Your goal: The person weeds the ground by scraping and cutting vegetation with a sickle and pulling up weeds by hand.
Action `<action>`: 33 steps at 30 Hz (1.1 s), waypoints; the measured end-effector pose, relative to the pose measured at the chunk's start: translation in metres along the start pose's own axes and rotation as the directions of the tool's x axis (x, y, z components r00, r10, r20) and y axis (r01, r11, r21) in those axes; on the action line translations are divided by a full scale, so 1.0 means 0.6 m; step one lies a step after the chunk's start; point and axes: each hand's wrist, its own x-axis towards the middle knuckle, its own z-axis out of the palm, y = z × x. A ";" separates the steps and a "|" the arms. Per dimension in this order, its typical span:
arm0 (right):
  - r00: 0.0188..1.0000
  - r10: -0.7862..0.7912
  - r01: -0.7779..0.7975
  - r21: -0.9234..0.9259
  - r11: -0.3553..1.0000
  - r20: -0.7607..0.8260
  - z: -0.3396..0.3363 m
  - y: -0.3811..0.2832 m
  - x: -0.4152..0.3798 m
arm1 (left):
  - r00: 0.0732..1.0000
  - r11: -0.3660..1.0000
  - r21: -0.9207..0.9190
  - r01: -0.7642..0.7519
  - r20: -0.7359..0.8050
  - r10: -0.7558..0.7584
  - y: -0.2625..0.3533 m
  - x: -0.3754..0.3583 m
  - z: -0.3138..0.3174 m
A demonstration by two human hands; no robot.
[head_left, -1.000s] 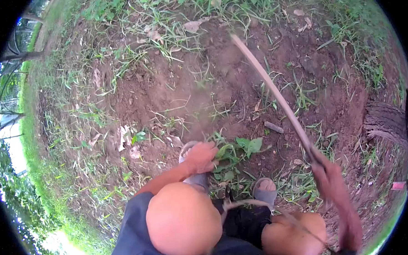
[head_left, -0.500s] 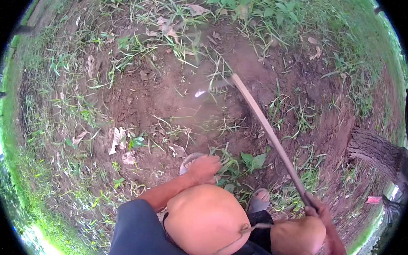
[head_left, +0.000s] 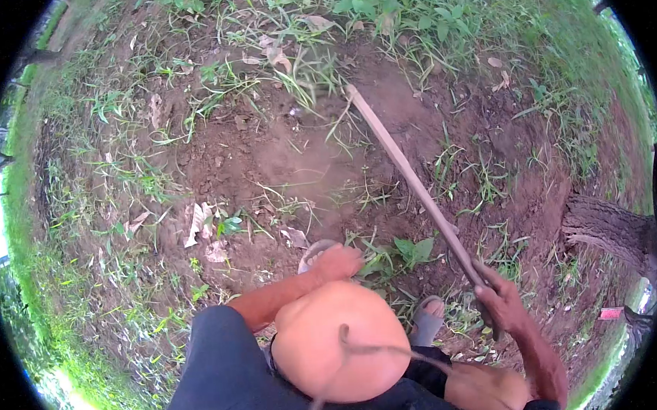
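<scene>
My right hand (head_left: 500,300) is closed around the lower part of a long wooden handle (head_left: 415,183), just beyond my right knee. The handle slants up and left over the soil. Its far end reaches a blurred clump of grass (head_left: 315,74), and a small shiny spot (head_left: 295,113) shows beside it. The tool's working end is too blurred to make out. In front of my left knee (head_left: 341,336), my left hand (head_left: 338,262) is loosely curled, with nothing visible in it. It covers part of my left sandal (head_left: 314,251).
A tree trunk (head_left: 608,229) stands at the right, with a small red object (head_left: 610,313) below it. Dry leaves (head_left: 197,224) lie on the bare soil at the left. Low weeds (head_left: 413,251) grow near my feet. A cord (head_left: 379,348) hangs blurred before my knees.
The handle's far end has moved up and left, away from me. My right hand has moved forward with it, while my left hand has shifted only slightly.
</scene>
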 end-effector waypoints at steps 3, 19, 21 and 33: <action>0.999 -0.002 -0.001 -0.050 0.999 -0.048 -0.009 0.037 0.017 | 0.999 0.998 0.012 0.054 0.005 -0.054 0.002 0.010 0.004; 0.984 -0.073 0.021 -0.304 0.953 -0.161 -0.012 -0.162 0.053 | 0.992 0.982 -0.173 0.079 -0.081 -0.094 -0.007 0.003 0.004; 0.948 -0.300 0.241 -0.375 0.895 -0.108 0.012 -0.194 0.150 | 0.995 0.986 -0.152 0.072 -0.057 -0.081 -0.004 0.005 -0.002; 0.972 -0.229 0.194 -0.378 0.905 -0.048 0.004 -0.224 0.177 | 0.993 0.976 -0.190 0.103 -0.033 -0.112 -0.009 0.003 0.004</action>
